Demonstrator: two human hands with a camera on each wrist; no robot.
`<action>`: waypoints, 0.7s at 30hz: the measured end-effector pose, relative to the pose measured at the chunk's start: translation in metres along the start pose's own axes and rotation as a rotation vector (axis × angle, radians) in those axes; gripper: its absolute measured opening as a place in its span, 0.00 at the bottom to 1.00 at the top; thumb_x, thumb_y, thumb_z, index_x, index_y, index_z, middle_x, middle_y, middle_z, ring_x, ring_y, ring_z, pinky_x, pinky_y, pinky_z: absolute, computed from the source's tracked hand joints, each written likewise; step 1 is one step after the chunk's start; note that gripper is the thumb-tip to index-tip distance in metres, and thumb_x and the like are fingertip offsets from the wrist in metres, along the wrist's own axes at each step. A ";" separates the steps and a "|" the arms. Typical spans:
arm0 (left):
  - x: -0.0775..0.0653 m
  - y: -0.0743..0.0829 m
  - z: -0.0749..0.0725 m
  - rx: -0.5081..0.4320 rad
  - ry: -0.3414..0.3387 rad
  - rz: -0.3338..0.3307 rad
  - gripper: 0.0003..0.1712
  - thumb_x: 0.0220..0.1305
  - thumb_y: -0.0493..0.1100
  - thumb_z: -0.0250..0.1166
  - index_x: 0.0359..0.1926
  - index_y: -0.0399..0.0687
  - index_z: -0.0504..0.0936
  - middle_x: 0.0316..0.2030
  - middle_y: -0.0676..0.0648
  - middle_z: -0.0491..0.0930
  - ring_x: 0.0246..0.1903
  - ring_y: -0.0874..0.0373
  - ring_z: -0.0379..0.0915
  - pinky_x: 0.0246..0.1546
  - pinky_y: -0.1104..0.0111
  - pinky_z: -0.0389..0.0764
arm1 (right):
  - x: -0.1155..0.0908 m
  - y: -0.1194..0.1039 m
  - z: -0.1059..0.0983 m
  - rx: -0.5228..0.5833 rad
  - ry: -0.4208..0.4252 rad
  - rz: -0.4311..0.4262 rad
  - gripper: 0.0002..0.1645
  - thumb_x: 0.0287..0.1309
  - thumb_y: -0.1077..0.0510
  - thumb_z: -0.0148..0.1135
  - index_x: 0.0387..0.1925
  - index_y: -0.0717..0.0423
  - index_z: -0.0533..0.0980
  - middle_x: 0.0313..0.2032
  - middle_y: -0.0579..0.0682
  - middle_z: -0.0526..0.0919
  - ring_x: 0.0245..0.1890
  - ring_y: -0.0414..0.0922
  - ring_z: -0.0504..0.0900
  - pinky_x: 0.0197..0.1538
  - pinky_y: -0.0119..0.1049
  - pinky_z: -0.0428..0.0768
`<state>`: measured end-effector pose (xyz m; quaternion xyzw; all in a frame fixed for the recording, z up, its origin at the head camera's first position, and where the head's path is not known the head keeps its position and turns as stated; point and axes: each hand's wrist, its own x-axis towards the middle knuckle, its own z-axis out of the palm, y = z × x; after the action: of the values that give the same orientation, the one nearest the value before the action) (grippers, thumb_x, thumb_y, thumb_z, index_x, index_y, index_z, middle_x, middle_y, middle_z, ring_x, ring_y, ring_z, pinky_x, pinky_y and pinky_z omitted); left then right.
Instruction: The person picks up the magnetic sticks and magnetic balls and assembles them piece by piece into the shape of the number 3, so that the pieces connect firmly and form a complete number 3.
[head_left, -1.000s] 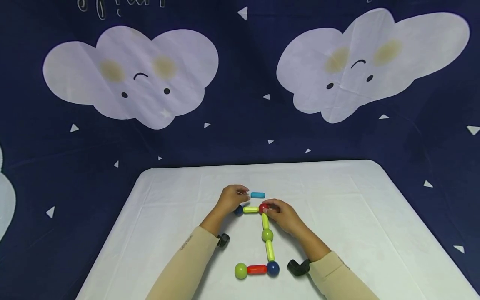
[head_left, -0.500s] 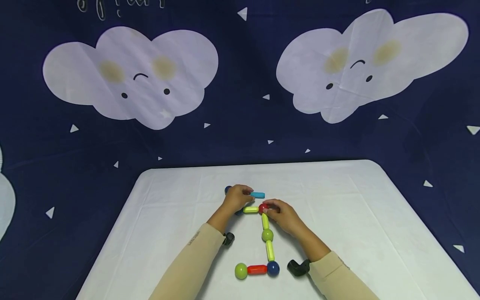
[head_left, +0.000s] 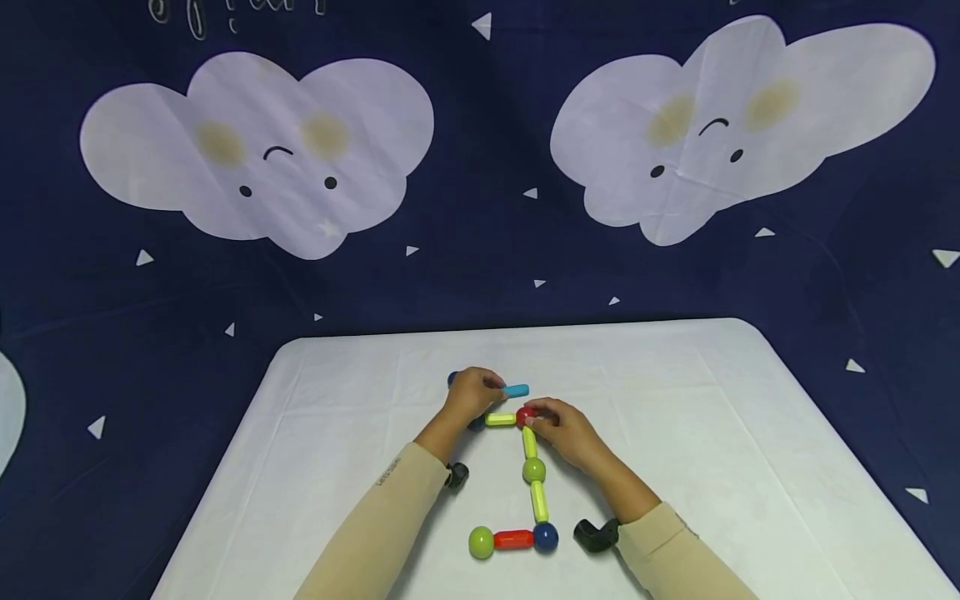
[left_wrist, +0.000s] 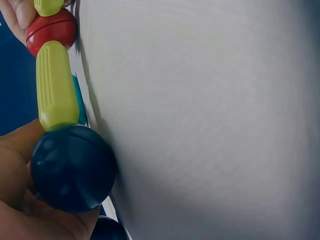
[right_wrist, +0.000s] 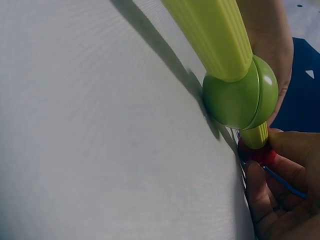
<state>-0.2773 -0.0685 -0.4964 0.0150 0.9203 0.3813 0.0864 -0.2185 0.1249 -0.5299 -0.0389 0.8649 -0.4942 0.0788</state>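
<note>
In the head view my left hand (head_left: 469, 395) pinches the left end of a light blue rod (head_left: 517, 390), which is slightly tilted. My right hand (head_left: 572, 435) holds a red ball (head_left: 524, 415) between thumb and fingers. From that ball one yellow-green rod (head_left: 500, 419) runs left to a dark blue ball (left_wrist: 74, 167), partly hidden by my left hand. Another yellow-green rod (head_left: 530, 442) leads toward me to a green ball (right_wrist: 240, 95). Beyond it come a further yellow-green rod (head_left: 539, 502), a blue ball (head_left: 546, 537), a red rod (head_left: 513, 540) and a lime-green ball (head_left: 482, 542).
A second dark blue ball (head_left: 452, 379) shows just behind my left hand. All pieces lie on a white-covered table (head_left: 675, 400). Black wrist devices (head_left: 596, 536) sit under both forearms. A navy cloth (head_left: 480, 283) with printed clouds hangs behind the table.
My left hand has shifted right and taken the light blue rod, which now tilts. This uncovers the dark blue ball behind that hand. My right hand stays on the red ball.
</note>
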 end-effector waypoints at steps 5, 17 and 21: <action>0.000 -0.002 -0.001 0.004 0.000 0.001 0.06 0.59 0.40 0.74 0.38 0.48 0.89 0.38 0.47 0.88 0.43 0.53 0.81 0.51 0.59 0.81 | 0.000 -0.001 0.000 0.000 0.000 0.003 0.19 0.67 0.52 0.65 0.58 0.49 0.80 0.48 0.50 0.86 0.39 0.40 0.80 0.41 0.32 0.80; -0.006 -0.007 -0.011 0.025 -0.007 0.004 0.04 0.58 0.38 0.74 0.35 0.48 0.89 0.35 0.48 0.87 0.38 0.56 0.80 0.48 0.60 0.80 | -0.001 -0.003 -0.001 -0.027 0.006 0.002 0.19 0.67 0.52 0.64 0.58 0.49 0.80 0.49 0.50 0.86 0.39 0.40 0.80 0.42 0.34 0.79; -0.008 -0.010 -0.016 0.042 -0.007 0.009 0.04 0.57 0.38 0.74 0.35 0.48 0.89 0.34 0.49 0.86 0.37 0.56 0.79 0.47 0.61 0.80 | -0.001 -0.004 0.000 -0.028 0.005 0.014 0.19 0.67 0.52 0.64 0.58 0.48 0.80 0.49 0.50 0.86 0.39 0.41 0.80 0.42 0.33 0.79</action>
<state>-0.2714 -0.0873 -0.4914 0.0220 0.9277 0.3622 0.0874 -0.2180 0.1236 -0.5266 -0.0326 0.8722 -0.4816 0.0796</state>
